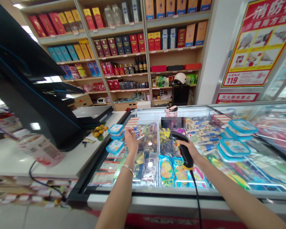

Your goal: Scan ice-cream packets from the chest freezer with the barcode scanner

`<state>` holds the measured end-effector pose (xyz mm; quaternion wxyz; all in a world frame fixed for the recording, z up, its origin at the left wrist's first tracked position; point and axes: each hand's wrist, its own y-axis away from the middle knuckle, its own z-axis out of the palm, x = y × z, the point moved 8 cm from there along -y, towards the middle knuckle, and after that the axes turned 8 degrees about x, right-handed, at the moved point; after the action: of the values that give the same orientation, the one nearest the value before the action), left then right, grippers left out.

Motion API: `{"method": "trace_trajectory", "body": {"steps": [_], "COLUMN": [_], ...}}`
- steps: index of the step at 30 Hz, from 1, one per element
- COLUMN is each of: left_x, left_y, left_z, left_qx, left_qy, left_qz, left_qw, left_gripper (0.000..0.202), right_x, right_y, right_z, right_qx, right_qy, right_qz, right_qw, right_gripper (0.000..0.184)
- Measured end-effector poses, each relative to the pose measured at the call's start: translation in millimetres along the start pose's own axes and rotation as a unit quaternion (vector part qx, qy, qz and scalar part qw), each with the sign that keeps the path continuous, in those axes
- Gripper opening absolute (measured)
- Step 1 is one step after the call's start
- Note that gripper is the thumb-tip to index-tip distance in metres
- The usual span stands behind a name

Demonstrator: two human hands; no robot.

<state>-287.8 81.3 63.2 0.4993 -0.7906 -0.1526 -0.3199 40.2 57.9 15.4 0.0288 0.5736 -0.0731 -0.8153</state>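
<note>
My right hand is wrapped round a black and yellow barcode scanner, whose cable hangs down over the freezer's front edge. My left hand is closed, with its curled fingers against the right edge of a blue-lidded plastic tub; the fingertips are partly hidden. That tub sits on another one on the left of the freezer's glass top. Just in front lies another blue-lidded tub. More such tubs are stacked in two piles on the right, including a front tub.
Under the glass of the chest freezer lie many ice-cream packs. A pink cup stands at its far edge. To the left, a white counter carries a black monitor, a scale, small yellow fruit and a pink-and-white container.
</note>
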Motion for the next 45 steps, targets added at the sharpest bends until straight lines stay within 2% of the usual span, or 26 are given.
{"method": "trace_trajectory", "body": {"steps": [4,9,15,18,24,28,30,32,34,39,45], "left_x": [1,9,15,21,37,29,20,13,11,19,27], "left_y": [7,16,19,22,27,30,30,27,25,24,15], "left_z": [7.2,10.8,12.0,17.6,26.6,31.5,33.6,34.8,34.8,36.2,51.9], "left_qx": [-0.046,-0.076,-0.089,-0.106,-0.199,-0.322,-0.347,-0.333,-0.292,-0.211,-0.200], "left_qy": [-0.103,-0.235,-0.281,-0.282,-0.210,-0.189,-0.204,-0.222,-0.233,-0.249,-0.252], "left_qz": [0.022,0.058,0.080,0.118,0.225,0.244,0.240,0.239,0.248,0.286,0.308], "left_qw": [0.993,0.967,0.952,0.946,0.930,0.895,0.883,0.885,0.894,0.901,0.895], "left_gripper": [0.024,0.026,0.031,0.033,0.036,0.050,0.044,0.034,0.031,0.030,0.030], "right_x": [1,2,2,1,1,2,3,3,2,2,2], "right_y": [0,-1,-1,-1,0,-1,-1,-1,-1,-1,-2], "right_z": [-1,-2,-3,-2,-1,-2,-3,-3,-2,-2,-1], "right_qx": [-0.001,0.004,0.008,0.009,0.006,0.002,0.004,0.003,0.001,0.008,0.000], "right_qy": [-0.006,-0.010,-0.012,-0.013,-0.017,-0.017,-0.017,-0.020,-0.021,-0.013,-0.026], "right_qz": [0.002,-0.002,-0.006,-0.006,-0.010,-0.013,-0.014,-0.015,-0.016,-0.006,-0.012], "right_qw": [1.000,1.000,1.000,1.000,1.000,1.000,1.000,1.000,1.000,1.000,1.000], "right_gripper": [0.029,0.030,0.033,0.033,0.035,0.036,0.036,0.036,0.035,0.035,0.035]}}
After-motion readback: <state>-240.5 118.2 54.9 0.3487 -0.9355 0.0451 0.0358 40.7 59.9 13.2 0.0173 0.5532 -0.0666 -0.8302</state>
